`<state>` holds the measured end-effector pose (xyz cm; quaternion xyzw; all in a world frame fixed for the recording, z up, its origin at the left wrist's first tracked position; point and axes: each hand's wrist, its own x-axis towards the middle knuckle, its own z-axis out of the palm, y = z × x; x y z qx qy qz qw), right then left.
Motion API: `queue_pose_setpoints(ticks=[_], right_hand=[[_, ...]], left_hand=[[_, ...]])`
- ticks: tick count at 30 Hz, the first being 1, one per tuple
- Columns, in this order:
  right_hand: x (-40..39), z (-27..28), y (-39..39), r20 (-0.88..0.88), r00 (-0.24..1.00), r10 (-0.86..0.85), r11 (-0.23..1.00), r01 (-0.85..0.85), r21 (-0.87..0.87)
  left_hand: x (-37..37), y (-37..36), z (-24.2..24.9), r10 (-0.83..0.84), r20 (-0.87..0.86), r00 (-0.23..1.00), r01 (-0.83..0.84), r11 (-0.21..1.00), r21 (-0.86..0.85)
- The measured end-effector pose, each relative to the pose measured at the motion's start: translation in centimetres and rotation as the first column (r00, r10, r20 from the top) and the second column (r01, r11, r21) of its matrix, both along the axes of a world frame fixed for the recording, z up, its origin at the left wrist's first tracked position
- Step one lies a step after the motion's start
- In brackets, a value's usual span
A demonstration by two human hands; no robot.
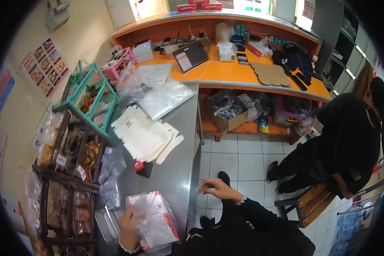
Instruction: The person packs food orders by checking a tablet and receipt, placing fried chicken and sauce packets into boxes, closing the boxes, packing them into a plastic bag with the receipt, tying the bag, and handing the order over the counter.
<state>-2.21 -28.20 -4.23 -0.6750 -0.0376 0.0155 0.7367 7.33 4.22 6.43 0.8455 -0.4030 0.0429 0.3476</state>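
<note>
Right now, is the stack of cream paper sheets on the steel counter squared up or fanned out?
Fanned out: the paper sheets lie flat, their edges staggered toward the counter edge.

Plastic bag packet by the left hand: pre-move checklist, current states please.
1. Left hand in contact with the plastic bag packet: ok, it rests on the packet's left side.
2. Firm grip on the packet: cannot tell, the fingers are hidden under the film.
3. Right hand free: ok, it hovers past the steel table edge, holding nothing visible.
4. Packet fully supported: ok, it lies on the tabletop near the front corner.
5. Stack of flat cardboard sheets apart from the packet: ok, bare steel lies between them.
6. Seated person out of the way: ok, across the tiled floor.
</note>
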Motion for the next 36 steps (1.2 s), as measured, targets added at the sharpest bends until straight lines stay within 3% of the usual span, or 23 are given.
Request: queue_pose_setpoints(ticks=[3, 5, 7, 9, 11, 12, 13, 14, 15, 17, 18, 19, 20, 21, 24, 25, 27, 28, 30, 31, 32, 33, 36], right_hand=[[-1.0, -1.5, -6.7, -0.067, 0.979, -0.191, 0.982, 0.191, -0.011], [-1.1, -1.3, -10.9, -0.121, 0.952, -0.283, 0.955, 0.291, 0.052], [-0.6, 0.0, -15.1, -0.168, 0.921, -0.351, 0.93, 0.364, 0.05], [0.9, 1.7, -20.0, -0.113, 0.919, -0.379, 0.918, 0.388, 0.076], [2.3, 2.8, -25.1, -0.078, 0.882, -0.464, 0.883, 0.468, 0.037], [3.3, 3.5, -28.1, -0.043, 0.854, -0.518, 0.855, 0.517, -0.029], [4.2, 4.0, -30.9, -0.004, 0.825, -0.565, 0.821, 0.563, -0.095], [5.1, 4.0, -33.5, 0.078, 0.786, -0.613, 0.772, 0.617, -0.155], [6.3, 4.3, -35.9, 0.163, 0.746, -0.645, 0.716, 0.665, -0.213], [9.7, 7.9, -39.8, 0.301, 0.721, -0.625, 0.657, 0.693, -0.296], [11.7, 10.0, -41.5, 0.37, 0.712, -0.597, 0.631, 0.701, -0.332], [14.1, 12.2, -43.0, 0.455, 0.701, -0.549, 0.543, 0.713, -0.444], [16.7, 13.8, -44.5, 0.536, 0.688, -0.49, 0.437, 0.726, -0.532], [19.5, 14.2, -46.1, 0.567, 0.672, -0.477, 0.417, 0.741, -0.526], [26.7, 11.3, -51.8, 0.549, 0.757, -0.355, 0.204, 0.636, -0.745], [28.7, 9.0, -53.7, 0.573, 0.766, -0.29, 0.352, 0.642, -0.681], [30.1, 6.0, -56.0, 0.44, 0.818, -0.37, 0.37, 0.564, -0.738], [30.6, 5.0, -56.9, 0.372, 0.836, -0.403, 0.382, 0.523, -0.761], [29.9, 7.6, -56.3, 0.698, 0.671, -0.25, 0.168, 0.74, -0.652], [29.4, 12.2, -55.3, 0.511, 0.743, -0.432, 0.313, 0.655, -0.687], [29.2, 15.2, -54.6, 0.26, 0.784, -0.564, 0.471, 0.564, -0.679], [28.2, 13.0, -56.4, 0.375, 0.69, -0.62, 0.425, 0.696, -0.579], [26.9, 12.7, -60.7, 0.413, 0.524, -0.745, 0.277, 0.806, -0.523]], left_hand=[[4.6, -11.6, 6.2, -0.267, 0.215, 0.939, 0.255, 0.964, 0.079], [7.0, -15.8, 5.6, -0.175, 0.294, 0.939, 0.191, 0.981, -0.025], [8.5, -21.0, 6.6, -0.105, 0.009, 0.994, 0.103, 0.949, -0.298], [11.9, -28.6, 5.7, -0.307, -0.175, 0.935, 0.132, 0.764, -0.632], [16.8, -36.9, 3.2, -0.148, 0.167, 0.975, 0.218, 0.79, -0.573], [18.8, -41.7, 4.0, -0.032, 0.546, 0.837, 0.29, 0.872, -0.393], [20.8, -46.5, 4.8, 0.116, 0.84, 0.53, 0.258, 0.921, -0.291], [21.1, -50.7, 4.6, -0.078, 0.512, 0.856, 0.338, 0.833, -0.437], [21.3, -54.8, 4.3, -0.266, 0.111, 0.957, 0.267, 0.673, -0.69], [21.6, -60.8, 5.3, -0.198, 0.093, 0.976, 0.217, 0.822, -0.527], [23.2, -64.1, 4.0, -0.254, 0.171, 0.952, 0.306, 0.775, -0.552], [23.0, -66.3, 4.5, -0.246, 0.029, 0.969, 0.221, 0.803, -0.553], [24.0, -68.7, 3.5, -0.142, 0.164, 0.976, 0.21, 0.813, -0.543], [25.1, -70.5, 2.6, -0.152, 0.205, 0.967, 0.236, 0.842, -0.485], [28.7, -74.0, -0.8, -0.425, 0.036, 0.904, 0.409, 0.84, -0.355], [30.3, -74.1, -1.2, -0.511, 0.057, 0.858, 0.5, 0.803, -0.325], [34.7, -72.6, -1.2, -0.669, 0.097, 0.737, 0.665, 0.693, -0.277], [37.4, -71.7, -2.4, -0.437, 0.085, 0.895, 0.43, 0.8, -0.418], [44.1, -68.4, -6.7, 0.09, -0.053, 0.995, -0.104, 0.806, -0.583], [47.7, -66.5, -8.6, 0.319, -0.171, 0.932, -0.354, 0.709, -0.61], [50.7, -64.6, -11.9, 0.368, -0.289, 0.884, -0.466, 0.647, -0.603], [53.1, -64.0, -14.9, 0.409, -0.404, 0.818, -0.575, 0.575, -0.583], [53.9, -63.4, -13.0, -0.111, -0.704, 0.701, -0.418, 0.736, -0.532]])
